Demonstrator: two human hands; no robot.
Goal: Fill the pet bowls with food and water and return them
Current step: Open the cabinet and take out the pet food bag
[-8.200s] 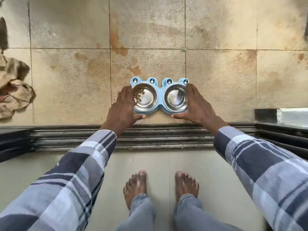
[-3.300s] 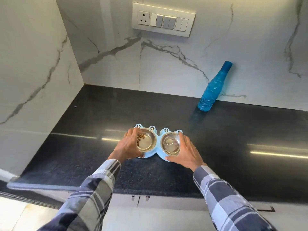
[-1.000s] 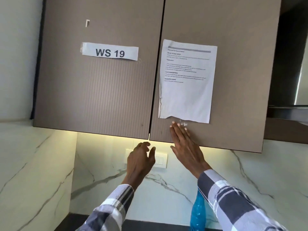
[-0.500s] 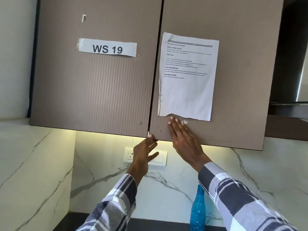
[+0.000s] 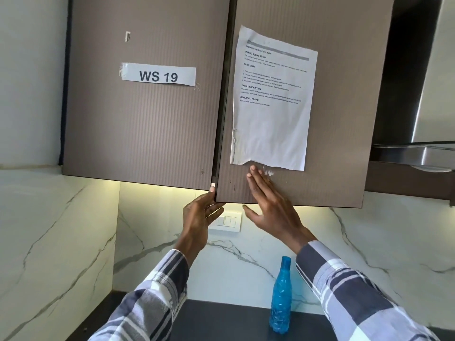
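Note:
The pet bowls are out of view; the camera looks up at two brown wall cabinet doors. My left hand (image 5: 200, 215) holds the lower left corner of the right cabinet door (image 5: 344, 119), one fingertip on its edge and the other fingers under the bottom edge. That door stands slightly ajar, with a dark gap beside the left cabinet door (image 5: 147, 131). My right hand (image 5: 268, 205) rests flat on the right door's face, fingers straight, just below a taped paper sheet (image 5: 270, 107). A blue water bottle (image 5: 280, 299) stands upright on the black counter (image 5: 221, 321).
A "WS 19" label (image 5: 158, 75) is stuck on the left door. A white switch plate (image 5: 227, 221) sits on the marble wall behind my hands. A steel hood (image 5: 418, 153) juts out at the right. A marble wall (image 5: 49, 242) closes the left side.
The bowls were carried from the floor to the counter and left there. In the last second my left hand rose to the right door's corner and the door came slightly ajar.

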